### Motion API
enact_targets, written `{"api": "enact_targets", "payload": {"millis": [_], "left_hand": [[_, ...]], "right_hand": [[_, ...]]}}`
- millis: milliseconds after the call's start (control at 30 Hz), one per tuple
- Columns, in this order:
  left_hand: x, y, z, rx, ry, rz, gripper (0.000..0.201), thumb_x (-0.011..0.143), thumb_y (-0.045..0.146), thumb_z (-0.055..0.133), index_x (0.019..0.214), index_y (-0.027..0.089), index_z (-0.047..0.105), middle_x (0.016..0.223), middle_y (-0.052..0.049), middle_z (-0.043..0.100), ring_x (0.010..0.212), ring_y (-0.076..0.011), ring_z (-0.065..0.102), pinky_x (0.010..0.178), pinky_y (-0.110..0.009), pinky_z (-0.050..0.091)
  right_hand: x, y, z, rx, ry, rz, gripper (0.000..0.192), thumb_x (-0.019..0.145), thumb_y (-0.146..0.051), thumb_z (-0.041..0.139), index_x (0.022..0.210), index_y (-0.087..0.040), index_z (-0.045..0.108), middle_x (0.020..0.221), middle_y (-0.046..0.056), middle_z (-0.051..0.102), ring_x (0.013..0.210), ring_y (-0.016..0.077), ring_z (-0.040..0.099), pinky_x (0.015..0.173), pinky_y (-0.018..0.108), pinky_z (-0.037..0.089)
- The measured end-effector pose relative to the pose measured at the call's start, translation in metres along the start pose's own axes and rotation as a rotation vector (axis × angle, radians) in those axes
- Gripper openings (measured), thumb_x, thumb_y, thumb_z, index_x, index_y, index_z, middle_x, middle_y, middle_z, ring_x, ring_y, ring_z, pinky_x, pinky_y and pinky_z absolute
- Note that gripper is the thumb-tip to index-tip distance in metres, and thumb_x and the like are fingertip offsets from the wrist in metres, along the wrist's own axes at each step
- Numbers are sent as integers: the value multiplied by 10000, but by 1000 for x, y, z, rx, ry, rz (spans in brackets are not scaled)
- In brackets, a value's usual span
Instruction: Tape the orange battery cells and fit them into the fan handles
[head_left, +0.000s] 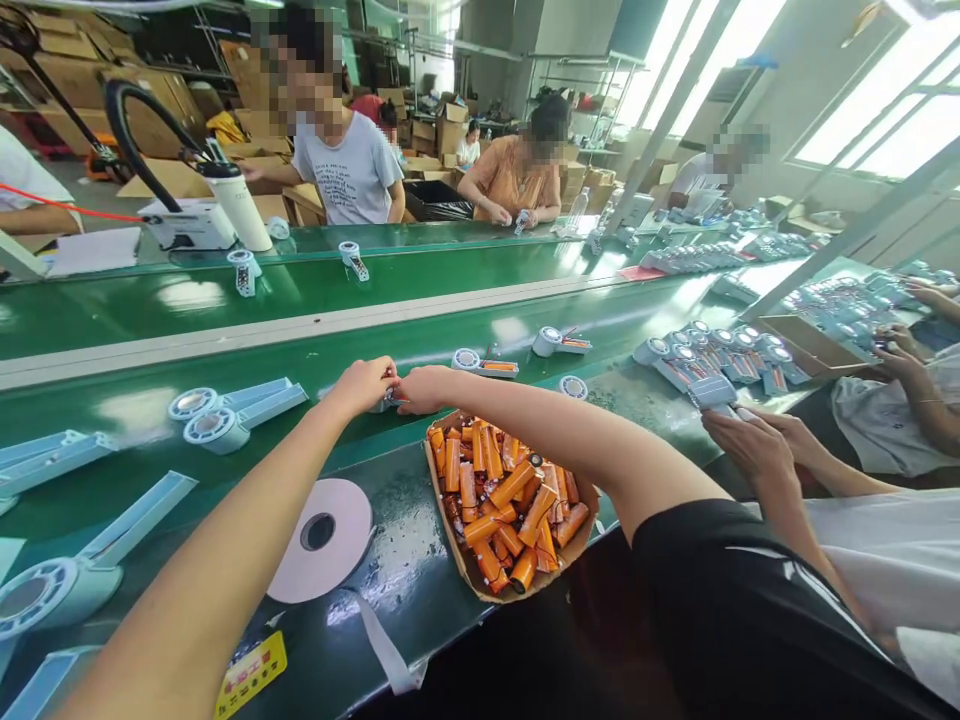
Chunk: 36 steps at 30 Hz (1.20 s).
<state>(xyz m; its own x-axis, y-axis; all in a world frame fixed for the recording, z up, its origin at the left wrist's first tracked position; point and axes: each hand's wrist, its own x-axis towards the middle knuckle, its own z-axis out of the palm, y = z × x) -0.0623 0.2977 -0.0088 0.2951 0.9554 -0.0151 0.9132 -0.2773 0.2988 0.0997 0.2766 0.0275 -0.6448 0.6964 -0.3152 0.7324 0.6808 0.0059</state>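
My left hand [363, 384] and my right hand [421, 389] meet over the near edge of the green conveyor belt. Their fingers are closed around a light-blue plastic housing [386, 402], mostly covered by them. Just below my right forearm stands a cardboard box [436, 500] heaped with orange-wrapped battery packs [491, 480] with thin wires. A large roll of pale tape [289, 570] lies flat on the table beneath my left arm. Left of my hands, two light-blue housings [217, 428] with round heads and long handles rest on the belt.
More housings [45, 595] lie at left. Farther along the belt are housings with orange packs fitted [486, 362]. At right, a co-worker's hands [750, 440] work beside a cluster of housings [720, 355]. People sit across the belt. A yellow label [253, 675] lies near my left arm.
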Motion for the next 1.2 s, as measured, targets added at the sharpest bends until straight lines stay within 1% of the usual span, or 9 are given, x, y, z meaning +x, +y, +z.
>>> {"api": "enact_targets", "payload": {"millis": [167,400,500,633,800,933,1000,1100,1200], "left_hand": [[2,3,6,-43,2,-16,106,918,337,625,881,260,687,843,-41,784,849,-235,717,696,-292,458],[10,6,16,-92,-28,-29,105,924,339,644,935,256,709,902,-45,797,908,-224,713,764,-294,487],[8,10,13,-120,-25,-34,90,933,328,649,924,250,693,950,-43,807,906,-215,716,782,-292,489],[3,16,12,-180,-14,-27,78,967,313,618,956,258,672,1075,-28,820,959,-189,731,830,-271,497],[0,23,6,-184,-20,-19,135,953,342,610,996,248,697,1088,-49,822,1008,-213,745,866,-283,516],[8,36,8,-123,-72,4,332,930,490,630,1142,262,748,1147,-58,810,1050,-236,734,886,-295,523],[15,45,11,-76,-124,5,391,889,577,665,1108,281,794,1129,-66,811,1068,-271,724,898,-323,516],[26,57,15,-12,-219,-3,364,825,600,724,975,292,848,1032,-73,819,1058,-312,711,931,-374,486],[36,61,13,5,-323,6,330,817,560,726,986,314,866,954,-27,824,937,-259,714,871,-338,477]], "right_hand": [[-14,22,15,19,59,-24,396,1089,-360,479,1387,-299,732,1268,82,807,1158,269,757,935,323,546],[-5,46,30,149,94,36,401,931,-437,712,1306,-315,791,1093,63,850,978,257,794,832,308,568],[-24,76,20,228,188,136,410,952,-416,684,1337,-306,772,1188,44,835,1049,222,775,905,274,557],[-76,138,17,262,305,380,423,1008,-325,568,1337,-141,760,1371,169,750,1256,308,690,1077,387,500],[-114,180,43,391,175,496,259,921,-279,699,1105,-164,841,1098,98,841,989,227,750,891,281,546],[-105,188,61,497,157,552,296,893,-314,749,1094,-109,819,1012,110,833,874,190,725,794,253,537],[-100,195,65,550,147,567,326,875,-345,783,1080,-94,812,953,113,820,812,176,705,760,255,539],[-95,208,69,625,111,571,354,813,-430,861,978,-121,815,827,75,785,719,157,667,719,263,548],[-93,222,73,669,78,569,377,710,-478,942,854,-161,798,746,42,749,683,158,652,708,277,560]]}}
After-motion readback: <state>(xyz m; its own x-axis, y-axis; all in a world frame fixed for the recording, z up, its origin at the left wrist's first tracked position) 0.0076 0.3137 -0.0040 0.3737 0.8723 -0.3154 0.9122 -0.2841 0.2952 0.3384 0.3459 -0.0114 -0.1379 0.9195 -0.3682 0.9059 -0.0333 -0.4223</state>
